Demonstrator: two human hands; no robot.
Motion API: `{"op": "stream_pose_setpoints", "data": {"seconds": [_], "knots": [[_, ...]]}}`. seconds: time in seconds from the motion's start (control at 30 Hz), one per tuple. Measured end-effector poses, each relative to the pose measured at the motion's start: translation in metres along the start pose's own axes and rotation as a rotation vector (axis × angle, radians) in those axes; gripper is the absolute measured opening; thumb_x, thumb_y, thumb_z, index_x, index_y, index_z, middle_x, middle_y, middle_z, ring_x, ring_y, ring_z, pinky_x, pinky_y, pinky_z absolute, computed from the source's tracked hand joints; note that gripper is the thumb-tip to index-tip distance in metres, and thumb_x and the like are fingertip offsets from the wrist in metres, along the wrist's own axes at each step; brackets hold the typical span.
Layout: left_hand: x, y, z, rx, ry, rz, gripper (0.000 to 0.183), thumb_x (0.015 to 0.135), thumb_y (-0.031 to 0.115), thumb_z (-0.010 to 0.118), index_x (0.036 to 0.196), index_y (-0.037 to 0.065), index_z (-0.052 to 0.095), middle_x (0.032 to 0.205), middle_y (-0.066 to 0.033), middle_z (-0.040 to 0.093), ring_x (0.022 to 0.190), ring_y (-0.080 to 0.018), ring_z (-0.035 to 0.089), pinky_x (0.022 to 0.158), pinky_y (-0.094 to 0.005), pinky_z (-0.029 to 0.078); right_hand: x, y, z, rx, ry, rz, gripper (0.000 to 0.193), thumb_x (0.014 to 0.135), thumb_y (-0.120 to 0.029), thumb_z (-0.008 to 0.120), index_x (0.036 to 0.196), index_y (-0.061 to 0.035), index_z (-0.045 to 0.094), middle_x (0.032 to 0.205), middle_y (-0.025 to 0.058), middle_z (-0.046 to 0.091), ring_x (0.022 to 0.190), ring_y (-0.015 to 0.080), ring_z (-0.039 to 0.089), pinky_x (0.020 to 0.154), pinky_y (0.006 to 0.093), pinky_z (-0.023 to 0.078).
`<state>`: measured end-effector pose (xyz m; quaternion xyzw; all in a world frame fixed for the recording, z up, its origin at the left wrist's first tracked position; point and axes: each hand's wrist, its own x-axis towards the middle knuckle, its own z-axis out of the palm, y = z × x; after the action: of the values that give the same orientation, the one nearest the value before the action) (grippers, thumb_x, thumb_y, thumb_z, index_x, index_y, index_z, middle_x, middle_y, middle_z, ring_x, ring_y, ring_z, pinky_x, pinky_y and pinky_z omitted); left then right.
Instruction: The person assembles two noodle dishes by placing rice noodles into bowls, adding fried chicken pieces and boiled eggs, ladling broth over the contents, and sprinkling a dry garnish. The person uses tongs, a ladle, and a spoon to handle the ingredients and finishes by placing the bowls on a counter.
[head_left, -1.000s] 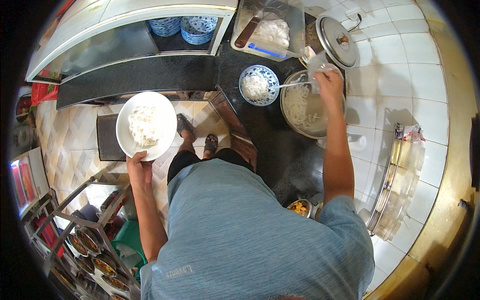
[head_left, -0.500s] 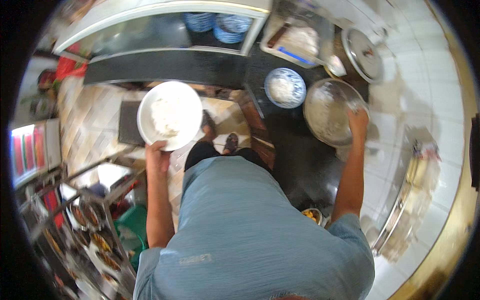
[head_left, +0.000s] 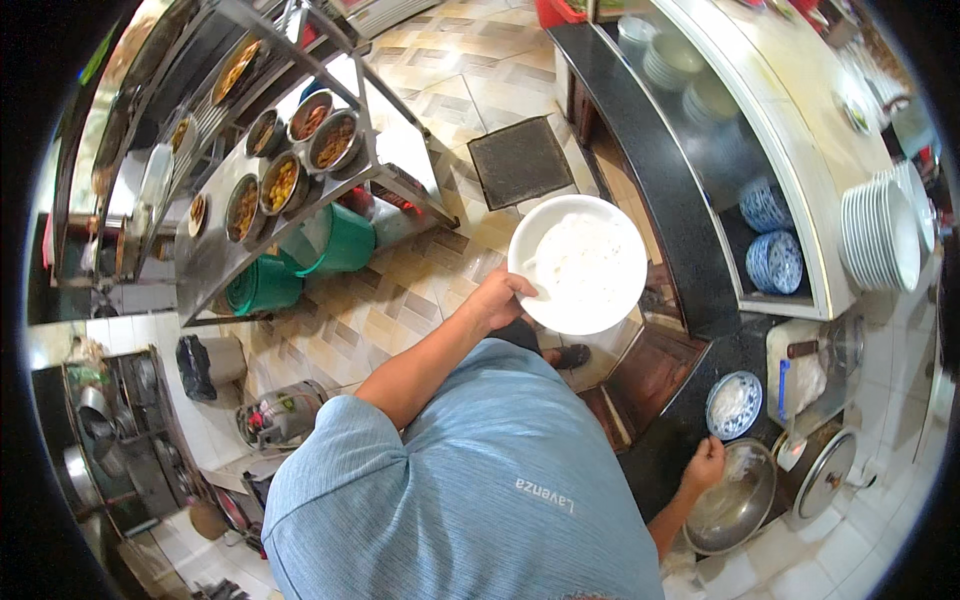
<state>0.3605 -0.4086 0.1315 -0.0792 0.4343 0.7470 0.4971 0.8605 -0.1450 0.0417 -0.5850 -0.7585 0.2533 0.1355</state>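
Whereas a second ago the view faced the cooker, it now swings left toward the food rack [head_left: 270,170]. The left hand [head_left: 497,300] has kept the white plate [head_left: 578,263] of rice level, fingers clamped on its near-left rim; being round, it has no long axis. The right hand [head_left: 706,463] rests on the metal pot [head_left: 735,500] rim, fingers curled together.

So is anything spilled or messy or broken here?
Nothing stands out. The left hand holds the white plate level, and the rice stays on it. The right hand rests on the rim of the metal pot, which sits upright on the dark counter beside a small blue-patterned bowl. No spill shows.
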Motion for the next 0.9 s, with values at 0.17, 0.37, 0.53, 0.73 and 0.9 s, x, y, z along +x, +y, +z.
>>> {"op": "stream_pose_setpoints", "data": {"seconds": [0.17, 0.37, 0.53, 0.73, 0.9], "knots": [[-0.03, 0.028, -0.047, -0.227, 0.036, 0.011, 0.078, 0.068, -0.003, 0.061, 0.144, -0.008, 0.046, 0.136, -0.0226, 0.06, 0.126, -0.0403, 0.06, 0.113, -0.0514, 0.046, 0.002, -0.132, 0.051, 0.152, -0.282, -0.305, 0.025, 0.089, -0.003, 0.07, 0.114, 0.0031, 0.07, 0.114, 0.0162, 0.069, 0.095, 0.0292, 0.069, 0.085, 0.0363, 0.055], [-0.076, 0.081, -0.145, -0.327, 0.036, 0.209, 0.072, 0.071, -0.003, 0.062, 0.142, -0.008, 0.05, 0.138, -0.0245, 0.061, 0.126, -0.04, 0.061, 0.114, -0.051, 0.045, -0.013, -0.244, 0.104, 0.075, -0.524, -0.419, 0.028, 0.09, -0.006, 0.071, 0.117, 0.0012, 0.071, 0.116, 0.0146, 0.069, 0.091, 0.0247, 0.072, 0.083, 0.0344, 0.055], [-0.125, 0.119, -0.259, -0.488, 0.144, 0.289, 0.069, 0.074, -0.007, 0.064, 0.141, -0.008, 0.051, 0.137, -0.0233, 0.062, 0.125, -0.0378, 0.063, 0.112, -0.0482, 0.048, -0.038, -0.343, 0.159, -0.069, -0.6, -0.571, 0.032, 0.089, -0.009, 0.072, 0.119, 0.0015, 0.07, 0.114, 0.0161, 0.07, 0.091, 0.0243, 0.073, 0.084, 0.0351, 0.056], [-0.206, 0.168, -0.38, -0.442, 0.252, 0.498, 0.072, 0.073, -0.006, 0.068, 0.143, -0.005, 0.05, 0.136, -0.0201, 0.064, 0.124, -0.0338, 0.064, 0.109, -0.0451, 0.05, -0.127, -0.49, 0.251, -0.05, -0.796, -0.719, 0.035, 0.088, -0.011, 0.073, 0.121, -0.001, 0.07, 0.11, 0.0178, 0.07, 0.091, 0.0283, 0.07, 0.085, 0.0372, 0.055], [-0.256, 0.19, -0.45, -0.452, 0.418, 0.692, 0.075, 0.074, -0.007, 0.067, 0.146, -0.004, 0.045, 0.14, -0.0197, 0.06, 0.13, -0.0326, 0.06, 0.112, -0.044, 0.047, -0.187, -0.584, 0.294, -0.211, -1.163, -0.88, 0.038, 0.088, -0.014, 0.073, 0.125, -0.0027, 0.069, 0.114, 0.0186, 0.07, 0.098, 0.0299, 0.069, 0.088, 0.0387, 0.055]]}}
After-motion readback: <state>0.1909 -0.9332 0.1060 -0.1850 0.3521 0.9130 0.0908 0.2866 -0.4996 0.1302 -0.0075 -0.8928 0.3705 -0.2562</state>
